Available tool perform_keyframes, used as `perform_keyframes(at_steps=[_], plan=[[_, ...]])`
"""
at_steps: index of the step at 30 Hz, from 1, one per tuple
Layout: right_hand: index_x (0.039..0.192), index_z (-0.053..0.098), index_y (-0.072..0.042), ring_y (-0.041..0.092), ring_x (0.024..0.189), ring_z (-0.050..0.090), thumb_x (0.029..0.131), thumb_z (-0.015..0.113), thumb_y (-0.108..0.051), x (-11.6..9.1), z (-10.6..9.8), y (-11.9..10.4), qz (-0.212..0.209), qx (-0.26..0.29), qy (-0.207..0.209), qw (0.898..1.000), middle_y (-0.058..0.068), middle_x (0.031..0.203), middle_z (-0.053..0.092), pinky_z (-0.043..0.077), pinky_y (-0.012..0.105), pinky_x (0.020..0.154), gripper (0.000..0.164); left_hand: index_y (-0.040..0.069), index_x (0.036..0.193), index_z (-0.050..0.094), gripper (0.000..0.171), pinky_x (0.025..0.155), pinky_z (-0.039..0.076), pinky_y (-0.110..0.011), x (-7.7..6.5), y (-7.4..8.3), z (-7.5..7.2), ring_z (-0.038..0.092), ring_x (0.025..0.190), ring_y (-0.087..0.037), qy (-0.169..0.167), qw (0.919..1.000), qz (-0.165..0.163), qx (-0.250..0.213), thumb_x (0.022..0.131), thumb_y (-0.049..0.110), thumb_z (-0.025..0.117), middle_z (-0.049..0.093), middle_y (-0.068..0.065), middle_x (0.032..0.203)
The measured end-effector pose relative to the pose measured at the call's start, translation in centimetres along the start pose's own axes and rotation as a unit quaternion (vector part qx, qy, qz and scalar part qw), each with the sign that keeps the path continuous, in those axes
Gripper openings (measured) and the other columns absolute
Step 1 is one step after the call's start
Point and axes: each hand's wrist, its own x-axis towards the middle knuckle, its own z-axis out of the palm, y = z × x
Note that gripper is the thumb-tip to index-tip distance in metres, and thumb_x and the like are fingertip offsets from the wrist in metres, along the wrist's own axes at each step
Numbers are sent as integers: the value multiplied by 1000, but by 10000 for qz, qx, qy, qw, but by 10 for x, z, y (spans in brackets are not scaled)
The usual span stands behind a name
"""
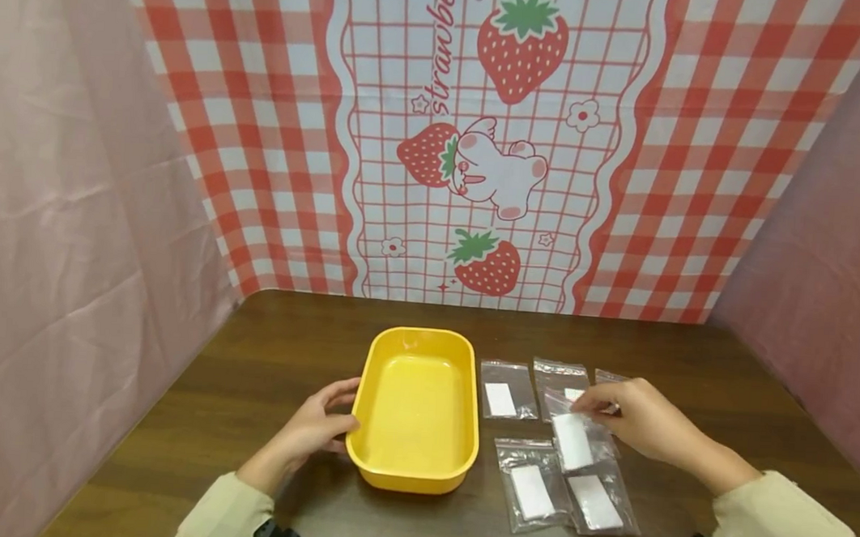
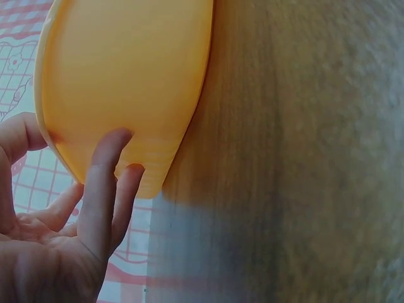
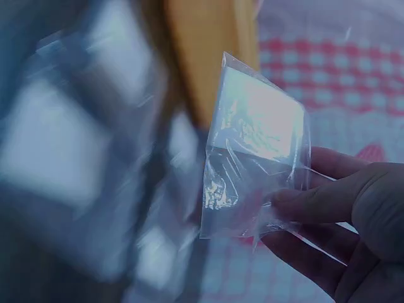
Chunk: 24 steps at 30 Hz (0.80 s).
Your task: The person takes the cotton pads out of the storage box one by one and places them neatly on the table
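Observation:
A yellow plastic tray (image 1: 422, 418) stands upright on the table, and nothing lies inside it. My left hand (image 1: 305, 432) holds it by the left side, the thumb at the rim and fingers against the outer wall, as the left wrist view shows. To the right of the tray, my right hand (image 1: 644, 422) pinches a clear zip bag (image 3: 252, 145) with a white rectangular piece in it. That bag is raised over several similar zip bags (image 1: 532, 493) lying on the table. The right hand partly hides the bags at the back right.
The dark wooden table (image 1: 301, 351) reaches back to a red-checked strawberry cloth (image 1: 512, 163). Pink curtains (image 1: 74, 242) hang at both sides. One zip bag (image 1: 499, 398) lies close beside the tray's right wall.

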Motion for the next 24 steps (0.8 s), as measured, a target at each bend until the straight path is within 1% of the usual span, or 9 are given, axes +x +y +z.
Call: perform_keyframes(at_steps=[3, 5, 7, 9, 12, 14, 19, 22, 24], plan=[[84, 70, -13, 3, 69, 60, 62, 74, 14, -34, 0, 19, 43, -119, 174, 9998, -8, 78, 67, 50, 20, 54, 35, 3, 138, 39, 65, 63, 55, -44, 1, -1, 0, 61, 89, -27, -4, 10000, -28, 8, 77, -1, 61, 43, -26, 131], [83, 70, -12, 1, 70, 58, 60, 75, 14, -54, 1, 30, 194, -173, 186, 9995, -9, 77, 66, 49, 20, 53, 36, 3, 138, 39, 65, 63, 55, -44, 1, 0, -1, 61, 89, -28, -9, 10000, -45, 10, 77, -1, 61, 44, -26, 130], [82, 69, -13, 0, 71, 58, 60, 75, 13, -70, 2, 39, 363, -270, 152, 9989, -8, 77, 66, 50, 21, 54, 35, 3, 138, 39, 65, 63, 55, -44, 0, 0, -1, 61, 89, -28, -8, 10000, -47, 29, 77, -1, 61, 43, -26, 131], [82, 69, -12, 0, 72, 59, 60, 75, 13, -82, 3, 46, 462, -286, 85, 9985, -5, 79, 67, 51, 22, 54, 34, 3, 138, 38, 65, 63, 55, -44, 0, 1, -2, 61, 88, -27, -6, 10000, -36, 37, 78, -1, 61, 43, -26, 131], [84, 68, -12, 1, 73, 59, 63, 74, 12, -92, 6, 52, 615, -290, -181, 9975, -1, 81, 68, 51, 23, 55, 33, 2, 139, 38, 65, 63, 55, -44, -1, 1, -4, 61, 87, -27, 28, 10000, -19, 58, 78, -1, 61, 43, -26, 131], [86, 68, -12, 3, 76, 60, 63, 73, 11, -96, 10, 55, 634, -294, -372, 9969, 1, 84, 68, 52, 25, 56, 33, 2, 139, 37, 65, 62, 55, -44, -2, 1, -4, 61, 87, -26, 54, 10000, -28, 54, 78, -1, 61, 43, -26, 131], [88, 69, -16, 12, 86, 61, 61, 78, 3, -107, 15, 59, 556, -655, -795, 9931, 4, 92, 67, 53, 34, 63, 34, 3, 140, 37, 66, 63, 55, -45, -1, 1, -4, 60, 88, -27, 33, 10000, -56, 61, 79, -2, 61, 42, -26, 132], [89, 69, -17, 14, 89, 61, 60, 79, -2, -115, 15, 60, 547, -748, -933, 9913, 8, 96, 66, 53, 33, 64, 34, 2, 139, 37, 66, 63, 55, -45, -1, 2, -3, 61, 88, -27, 17, 9999, -68, 75, 79, -2, 61, 42, -26, 132], [90, 69, -17, 13, 91, 60, 60, 80, -3, -120, 15, 60, 521, -760, -887, 9918, 10, 98, 66, 52, 31, 65, 35, 3, 139, 37, 65, 63, 55, -44, -2, 3, -3, 61, 88, -27, 7, 9999, -79, 87, 79, -2, 61, 42, -26, 132]])
